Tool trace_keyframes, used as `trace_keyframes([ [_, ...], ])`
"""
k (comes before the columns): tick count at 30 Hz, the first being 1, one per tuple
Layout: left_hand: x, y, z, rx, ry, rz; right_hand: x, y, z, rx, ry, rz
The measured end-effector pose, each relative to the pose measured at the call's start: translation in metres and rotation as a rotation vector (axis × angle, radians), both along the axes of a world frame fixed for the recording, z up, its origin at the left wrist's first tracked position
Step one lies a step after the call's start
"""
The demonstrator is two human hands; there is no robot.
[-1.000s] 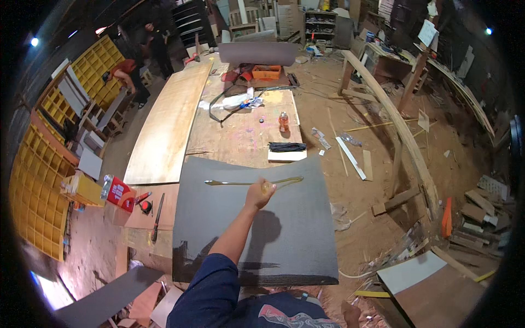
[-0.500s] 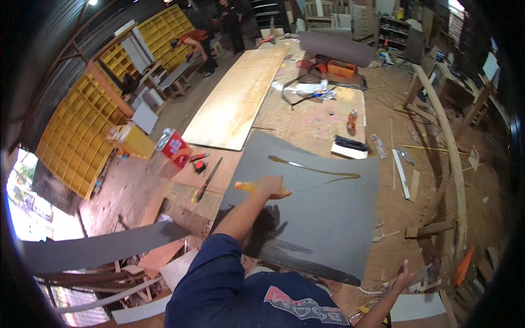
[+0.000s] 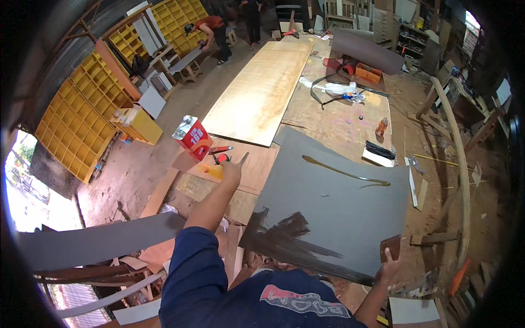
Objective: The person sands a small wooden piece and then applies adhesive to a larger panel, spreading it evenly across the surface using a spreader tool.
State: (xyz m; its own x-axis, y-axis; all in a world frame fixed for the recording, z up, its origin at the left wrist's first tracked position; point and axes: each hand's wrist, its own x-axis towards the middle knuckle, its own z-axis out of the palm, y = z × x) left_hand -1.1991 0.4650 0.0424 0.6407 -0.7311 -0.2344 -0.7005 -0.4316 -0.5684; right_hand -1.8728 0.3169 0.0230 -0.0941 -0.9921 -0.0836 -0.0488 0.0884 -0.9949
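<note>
Ideally, sweep the scraper pinched in your right hand, near right at the grey sheet, evenly through the wet streak; whether your left hand grips the orange bottle is unclear.

Packed counter, no two things matching

So the wooden counter is all stains and paint spots. Biggest thing on it is a gray sheet across the near end, poking out past the right edge. Behind that to the left there's a long pale plywood panel lying flat. Near left corner: reddish plywood with a tape measure on it, plus a red can by the edge. Over on the right, a small bottle of orange liquid stands upright. Further back, a black strap loops beside crumpled white plastic.
</note>
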Motion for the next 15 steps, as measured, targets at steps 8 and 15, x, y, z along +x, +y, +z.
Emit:
trace_keyframes([
  [8,0.049,0.001,-0.172,0.123,0.060,-0.183,0.105,0.087,-0.001,0.125,0.218,0.022],
  [15,0.025,-0.037,-0.172,0.538,-0.006,-0.487,0.157,0.157,0.019,0.156,0.160,-0.057],
])
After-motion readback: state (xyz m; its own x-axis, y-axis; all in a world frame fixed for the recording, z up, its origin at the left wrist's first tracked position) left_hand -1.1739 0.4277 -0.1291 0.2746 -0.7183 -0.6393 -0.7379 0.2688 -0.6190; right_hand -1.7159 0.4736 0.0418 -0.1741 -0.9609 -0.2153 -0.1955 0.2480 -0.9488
